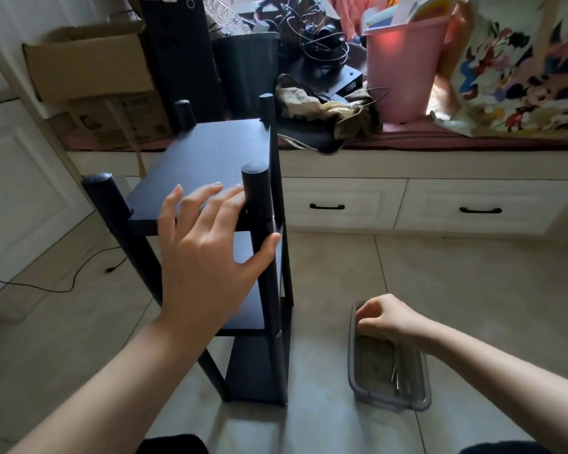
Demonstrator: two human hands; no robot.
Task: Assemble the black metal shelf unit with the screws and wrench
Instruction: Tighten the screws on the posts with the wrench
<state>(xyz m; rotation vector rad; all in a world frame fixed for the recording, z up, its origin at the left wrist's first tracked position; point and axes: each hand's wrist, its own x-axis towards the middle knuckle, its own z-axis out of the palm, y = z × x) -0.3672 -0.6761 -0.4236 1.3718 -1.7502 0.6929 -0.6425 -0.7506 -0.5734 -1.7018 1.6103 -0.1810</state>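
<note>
The black shelf unit point(210, 165) stands upright on the tiled floor, right under the person's left hand point(207, 244), with its boards already sitting between four round posts, so to my eye the frame is largely together and what is going on now is fetching a fastener or the tool for a joint. The left hand is spread wide, fingers straight and apart, reaching toward the top board beside the near post point(258, 198); the thumb lies against that post lower down, but the hand grips nothing, and I cannot say whether the fingertips actually touch the board. Off to the other side, low and well apart from the shelf, the right hand point(384, 317) is down at the far end of a shallow grey plastic tray point(422, 396) on the floor, its fingers curled together as if pinching something small; what it has, if anything, is hidden under the knuckles, so I cannot tell. Nearer the person than that hand, a couple of slim metal pieces point(395, 380) lie in the tray, possibly the wrench or long screws. I'd judge the next move calls for lifting the picked piece clear of the tray, bringing it across to a joint on the near post, and using the left hand to steady the unit while the piece is started straight.
</note>
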